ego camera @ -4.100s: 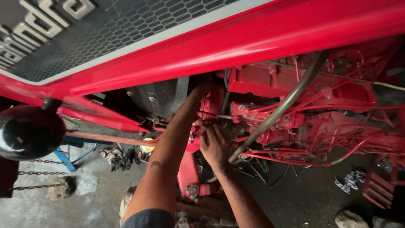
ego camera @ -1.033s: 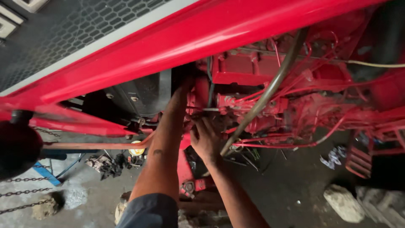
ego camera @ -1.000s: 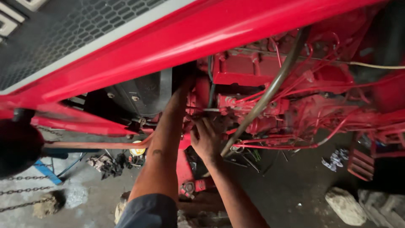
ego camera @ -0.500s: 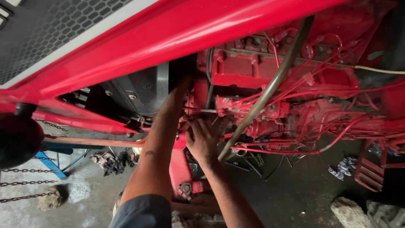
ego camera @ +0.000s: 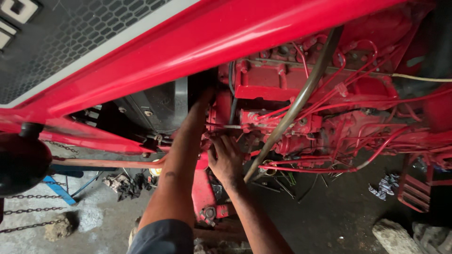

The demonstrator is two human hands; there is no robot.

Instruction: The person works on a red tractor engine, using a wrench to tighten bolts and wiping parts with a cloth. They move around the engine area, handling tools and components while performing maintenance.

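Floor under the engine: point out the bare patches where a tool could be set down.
Free: the dark floor between the rag and the rock; the grey concrete between the chain and the left forearm. Crowded: loose rods under the curved pipe, and the debris by the blue stand.

Glossy red hood (ego camera: 245, 33) over a red engine (ego camera: 301, 94); black honeycomb-mesh grille (ego camera: 80, 37); grey sleeve (ego camera: 162, 237); blue stand (ego camera: 56, 188).
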